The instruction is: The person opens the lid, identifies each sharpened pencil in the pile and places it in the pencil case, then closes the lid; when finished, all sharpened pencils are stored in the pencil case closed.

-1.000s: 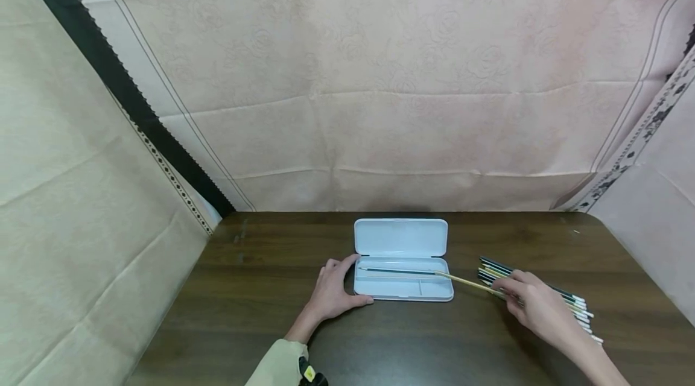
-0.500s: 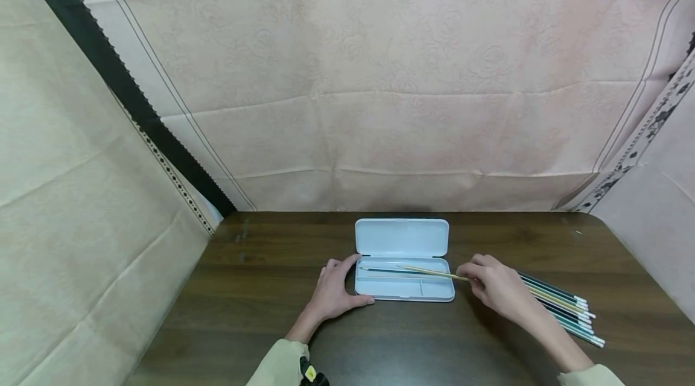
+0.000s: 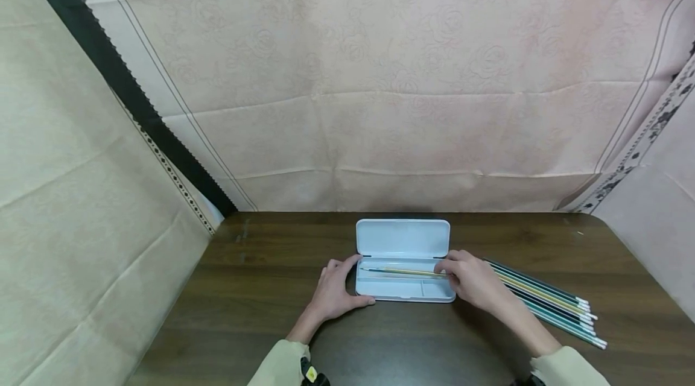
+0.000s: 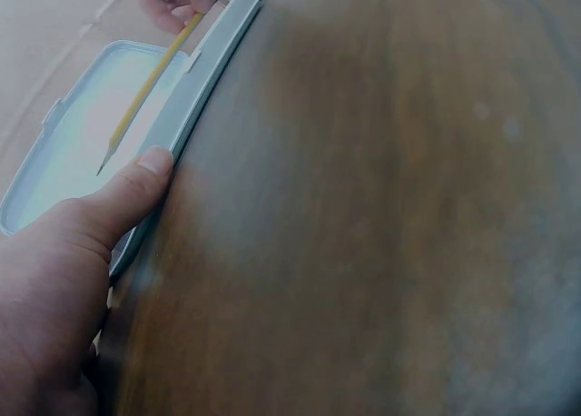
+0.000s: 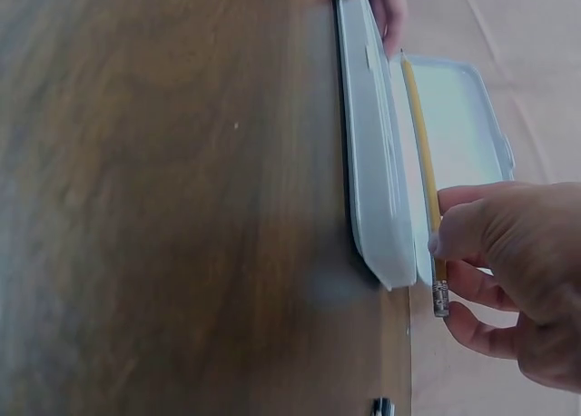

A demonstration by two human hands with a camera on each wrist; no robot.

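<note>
A light blue pencil case (image 3: 404, 298) lies with its lid (image 3: 403, 238) folded back. My left hand (image 3: 333, 289) holds the case's left end, thumb at the front edge and fingers toward the back. Between thumb and fingers of my right hand (image 3: 473, 280) is a yellow pencil (image 5: 422, 143), pinched near its eraser end. The yellow pencil extends leftward over the open tray, point to the left. Beneath it in the tray lies a blue pencil (image 3: 370, 269), mostly covered in the head view. Whether the two pencils touch I cannot tell.
To the right of the case, a bundle of several pencils (image 3: 554, 304) lies slanted on the brown wooden table (image 3: 260, 313), white ends toward the lower right. My right forearm passes in front of its left part. Pale cloth (image 3: 380, 132) hangs behind the table.
My right hand has moved left from the pencil bundle to the case's right end, bringing the yellow pencil over the tray. The left hand has stayed on the case.
</note>
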